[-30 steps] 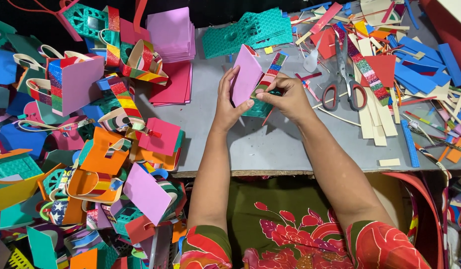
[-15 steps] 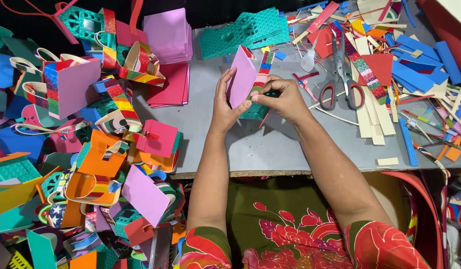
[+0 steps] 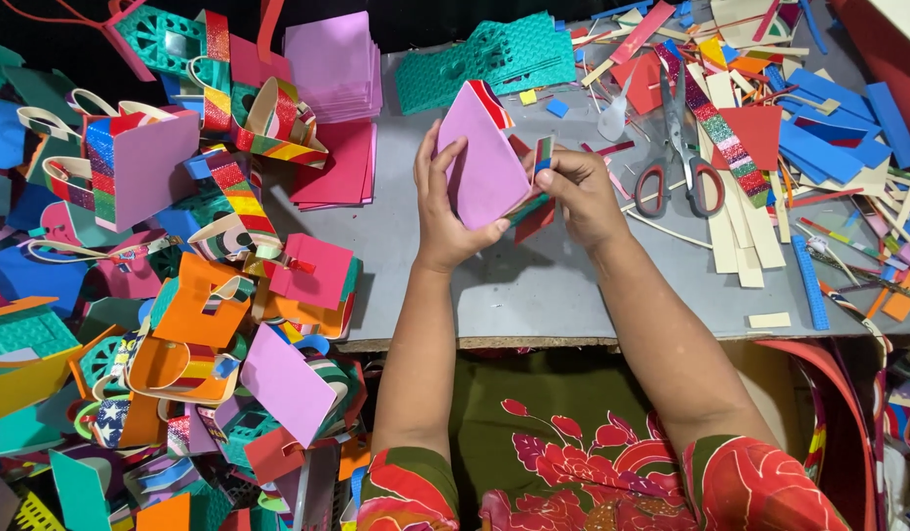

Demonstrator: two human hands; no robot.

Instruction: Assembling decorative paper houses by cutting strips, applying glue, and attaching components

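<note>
Holding a purple sheet [image 3: 483, 162], left hand [image 3: 445, 211] is clamped; striped strip [image 3: 542, 157] is pinched by right hand [image 3: 581, 197]; strip not yet attached, finished bags [image 3: 130, 172] piled left.

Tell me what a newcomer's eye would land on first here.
First, the two hands at the centre: the left hand grips a folded purple foam sheet while the right hand pinches a rainbow striped strip against its edge. Next, the heap of finished colourful foam baskets filling the left side, and the red-handled scissors among scraps at right.
</note>
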